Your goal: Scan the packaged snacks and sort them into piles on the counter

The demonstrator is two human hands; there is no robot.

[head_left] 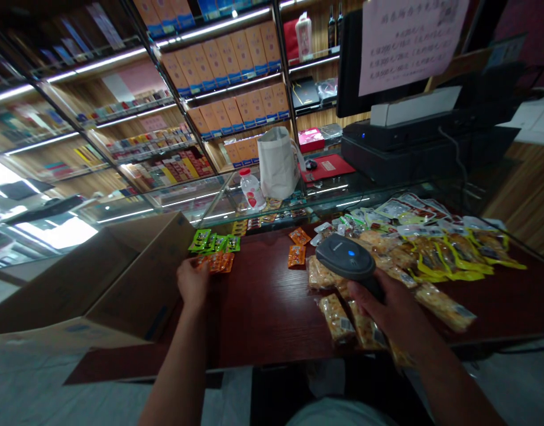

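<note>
Gripping scanner (345, 257), right fingers (364, 297) mostly hidden, left fingers (190, 266) indistinct

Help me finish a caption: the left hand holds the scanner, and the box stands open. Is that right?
Not quite: the head view shows the scanner in the right hand, not the left hand. The box does stand open.
</note>
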